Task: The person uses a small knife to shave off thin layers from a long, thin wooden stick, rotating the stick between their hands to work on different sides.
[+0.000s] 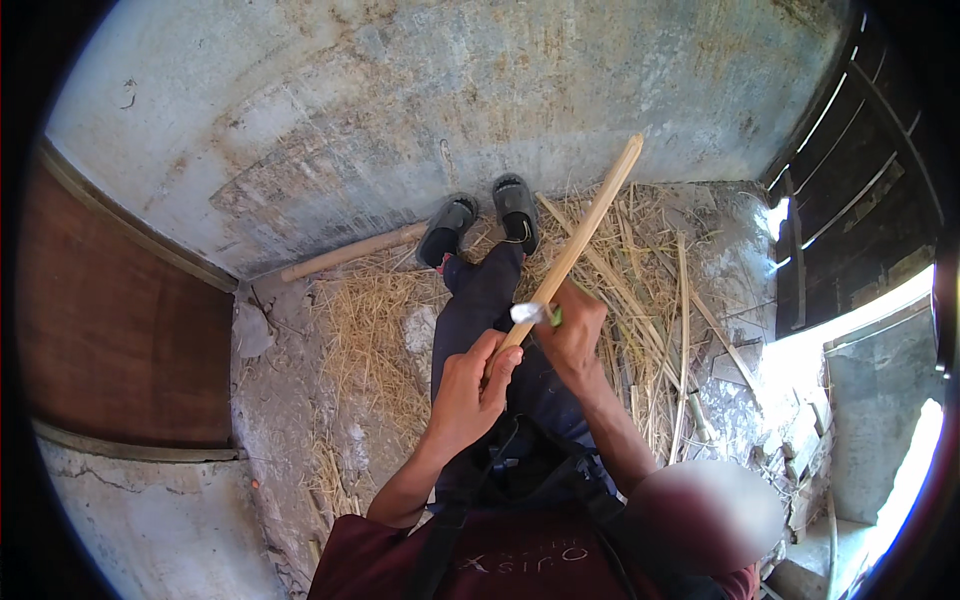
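Observation:
A long pale wooden stick slants up and away to the right from my lap, its far end narrowed. Its near end sits in my left hand, which is closed round it with the thumb along the wood. My right hand is closed on a small tool with a bright, blade-like head and a bit of green at the grip. That head lies across the stick just beyond my left hand. The tool's exact kind is blurred, and my right fingers hide most of its grip.
Straw and wood shavings litter the floor round my shoes. Several long strips lie at the right. A round pole rests along the stained wall. A brown panel stands left, dark slats right.

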{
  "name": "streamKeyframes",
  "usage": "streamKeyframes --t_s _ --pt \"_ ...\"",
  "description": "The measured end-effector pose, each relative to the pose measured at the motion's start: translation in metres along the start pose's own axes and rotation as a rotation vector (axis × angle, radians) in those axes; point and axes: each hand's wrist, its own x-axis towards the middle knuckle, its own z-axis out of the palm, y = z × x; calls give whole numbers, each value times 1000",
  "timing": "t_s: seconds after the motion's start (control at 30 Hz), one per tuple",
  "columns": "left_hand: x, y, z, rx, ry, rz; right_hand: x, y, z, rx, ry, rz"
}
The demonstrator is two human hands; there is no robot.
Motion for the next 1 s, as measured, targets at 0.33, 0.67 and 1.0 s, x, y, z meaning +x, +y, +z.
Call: streamKeyframes --t_s 0.33,0.67,1.0 --pt "-33 -21 -3 -54 -56 -114 73 82 -26 -158 209 181" --pt "-15 -31 3 -65 28 -93 -12 21 4 53 -136 37" --pt "-12 -13 10 102 104 -12 10 -1 -7 1 -166 34"
